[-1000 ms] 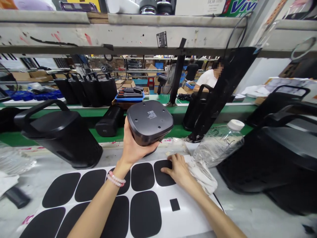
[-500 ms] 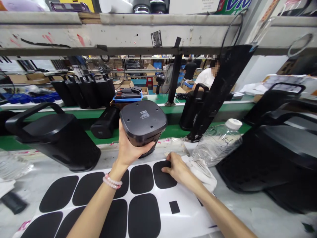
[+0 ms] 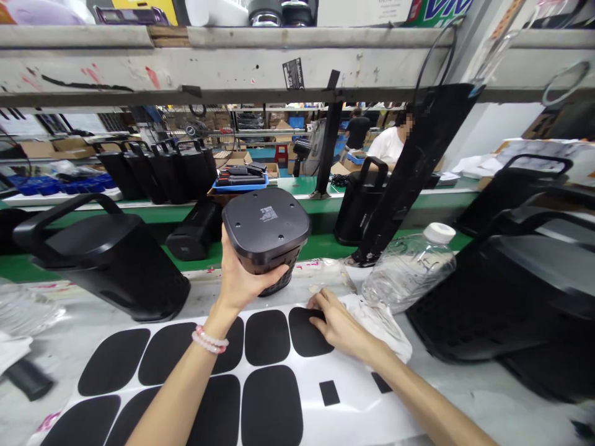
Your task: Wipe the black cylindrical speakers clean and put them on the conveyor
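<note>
**Speaker held underside-out beyond the pad sheet**

The left hand (image 3: 242,282) grasps a black speaker (image 3: 266,232) just beyond the far edge of the white sheet (image 3: 357,409), tilted so its flat underside faces the camera; the right hand (image 3: 341,325) lies loose over the sheet's far right corner, fingertips on the edge of a black pad (image 3: 302,336), closed on nothing; a white cloth (image 3: 383,322) lies just right of the sheet, against that hand; a clear bottle (image 3: 409,266) lies beyond the cloth; a handled speaker (image 3: 106,257) stands off the sheet's far left.
</note>
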The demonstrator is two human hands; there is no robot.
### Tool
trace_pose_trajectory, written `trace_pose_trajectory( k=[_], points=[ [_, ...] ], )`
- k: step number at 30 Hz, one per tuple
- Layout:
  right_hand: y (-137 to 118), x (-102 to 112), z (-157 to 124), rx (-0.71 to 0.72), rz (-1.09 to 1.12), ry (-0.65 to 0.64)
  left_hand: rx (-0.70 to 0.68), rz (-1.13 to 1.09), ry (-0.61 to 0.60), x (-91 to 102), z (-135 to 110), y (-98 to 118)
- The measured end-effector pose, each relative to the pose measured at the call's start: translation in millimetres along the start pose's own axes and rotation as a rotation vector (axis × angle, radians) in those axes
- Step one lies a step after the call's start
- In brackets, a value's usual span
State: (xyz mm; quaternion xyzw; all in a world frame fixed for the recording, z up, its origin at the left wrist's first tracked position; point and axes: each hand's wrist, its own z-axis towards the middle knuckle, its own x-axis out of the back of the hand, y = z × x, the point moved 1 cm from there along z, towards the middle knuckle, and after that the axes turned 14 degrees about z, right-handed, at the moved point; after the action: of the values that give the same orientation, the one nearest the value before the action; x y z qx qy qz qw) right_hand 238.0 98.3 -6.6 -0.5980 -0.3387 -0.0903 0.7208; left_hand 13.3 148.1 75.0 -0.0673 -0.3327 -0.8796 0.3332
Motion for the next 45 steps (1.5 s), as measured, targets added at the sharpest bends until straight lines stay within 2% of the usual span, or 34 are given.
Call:
trace_pose_trajectory(
  k=[7,12,21,27,32,40,43,45],
  points=[
    [-7.4,6.2,-6.4,0.098,-0.006,-0.150,0.002,-0.019,-0.017,1.8,2.0,0.7],
    [-11.5,11.9,1.3,0.034,-0.007,-0.226,0.038,-0.035,-0.038,1.6,2.4,-1.4],
    [-14.5,15.9,21.1,-0.061,-0.093,-0.444,0.055,-0.015,-0.068,1.7,1.6,-5.7],
    [-22.5,11.2,14.7,-0.024,-0.134,-0.451,-0.062,-0.098,-0.043,8.9,5.4,-2.1],
    [-26.6,14.7,17.0,0.010,-0.102,-0.474,-0.113,-0.048,-0.025,16.1,10.5,6.7],
    [-27.7,38.5,23.9,-0.079,0.115,-0.608,-0.221,0.000,-0.010,18.1,12.7,9.3],
    [-27.4,51.4,17.4,-0.085,0.199,-0.592,-0.235,-0.011,0.008,18.7,14.1,9.6],
    [-28.2,61.9,10.2,-0.065,0.248,-0.525,-0.233,-0.008,0.001,20.1,15.5,8.6]
  ],
)
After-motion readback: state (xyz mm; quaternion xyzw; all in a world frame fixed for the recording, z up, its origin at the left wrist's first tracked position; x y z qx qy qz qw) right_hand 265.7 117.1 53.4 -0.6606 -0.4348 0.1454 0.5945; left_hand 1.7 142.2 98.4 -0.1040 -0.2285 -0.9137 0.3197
